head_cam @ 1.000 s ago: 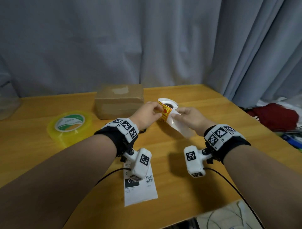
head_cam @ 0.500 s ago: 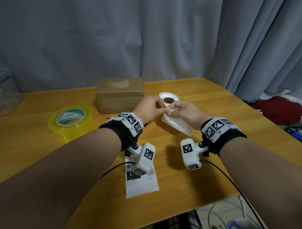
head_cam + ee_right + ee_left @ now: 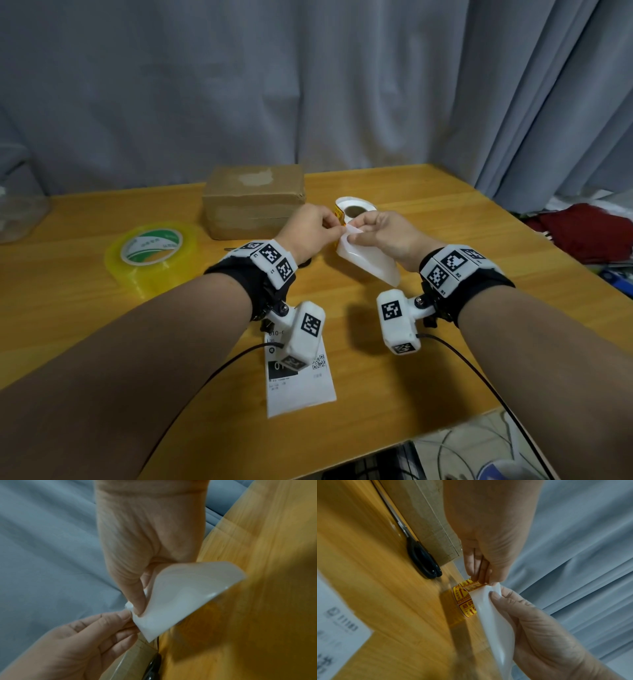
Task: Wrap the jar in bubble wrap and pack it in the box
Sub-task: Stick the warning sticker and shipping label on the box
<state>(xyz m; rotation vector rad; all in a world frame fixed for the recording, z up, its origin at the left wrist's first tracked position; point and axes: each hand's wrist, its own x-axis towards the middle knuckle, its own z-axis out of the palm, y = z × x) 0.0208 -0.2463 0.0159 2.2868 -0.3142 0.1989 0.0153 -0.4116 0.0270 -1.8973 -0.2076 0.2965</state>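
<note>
Cardboard box (image 3: 253, 200), shut, sits on the wooden table (image 3: 428, 212) at about twelve o'clock from the hands; no jar or bubble wrap can be made out anywhere. Just at its four o'clock side stands a roll of yellow stickers (image 3: 352, 210) with red print on a white core. Left hand (image 3: 308, 233) pinches the yellow sticker end (image 3: 473, 583) between thumb and fingertips, while the right hand (image 3: 387, 236) pinches the white backing strip (image 3: 370, 260), which curls down from the grip toward five o'clock. The two pinches nearly touch above the table. Black-handled scissors (image 3: 423, 559) lie alongside the box's near edge, touching or just beside it, under the left hand. At nine o'clock from the hands rests a yellowish roll of packing tape (image 3: 152, 251) with a green and white core label. At six o'clock, between the forearms, lies a printed shipping label (image 3: 301, 387). Grey curtain (image 3: 308, 85) hangs behind the table.
</note>
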